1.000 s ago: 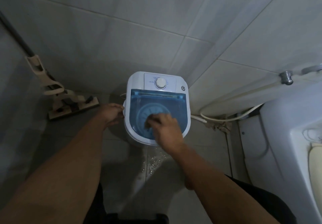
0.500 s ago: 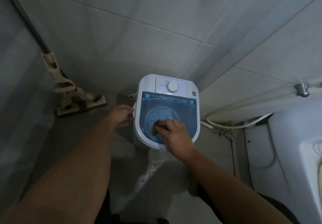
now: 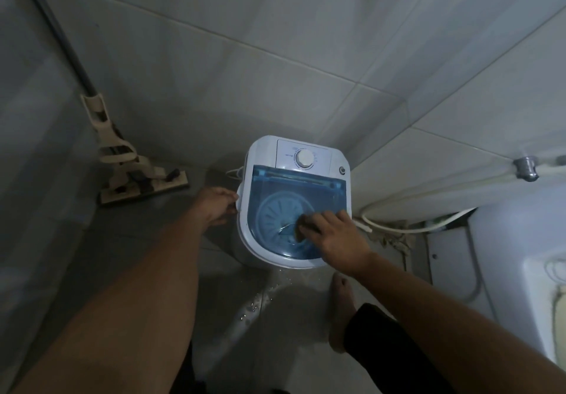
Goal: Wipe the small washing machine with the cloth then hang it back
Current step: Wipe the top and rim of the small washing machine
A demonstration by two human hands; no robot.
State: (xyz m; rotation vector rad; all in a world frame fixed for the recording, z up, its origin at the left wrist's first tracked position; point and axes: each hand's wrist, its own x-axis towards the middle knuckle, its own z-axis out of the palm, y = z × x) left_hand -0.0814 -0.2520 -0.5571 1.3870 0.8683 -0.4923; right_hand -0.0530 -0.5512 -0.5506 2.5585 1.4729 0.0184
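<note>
Washer: small washing machine (image 3: 295,200), white body, stands on the tiled floor (image 3: 128,240) in the corner where two tiled walls meet.
Lid: translucent blue lid (image 3: 294,206) lies flat and closed; the ribbed disc at the tub's bottom shows through it.
Controls: white round dial (image 3: 304,158) on the panel behind the lid, a small round button (image 3: 342,170) to its right.
Right hand: right hand (image 3: 337,240) rests palm-down on the near right part of the lid — fingers flattened and pressed onto the cloth.
Cloth: a small dark cloth (image 3: 298,228) lies on the lid under the fingertips, only its left edge peeking out.
Left hand: left hand (image 3: 216,205) touches the washer's left side by the rim, fingers curled against it; whether it truly clasps an edge, I cannot tell.
Floor: wet streak and droplets (image 3: 254,301) in front of the machine; a bare foot (image 3: 341,308) stands just right of them.
Left of washer: flat mop (image 3: 137,179) with a beige head on the floor, its dark pole leaning up along the wall.
Right of washer: pale hose (image 3: 407,229) loops along the base of the wall — beyond it, a white fixture (image 3: 520,255) whose kind is unclear.
</note>
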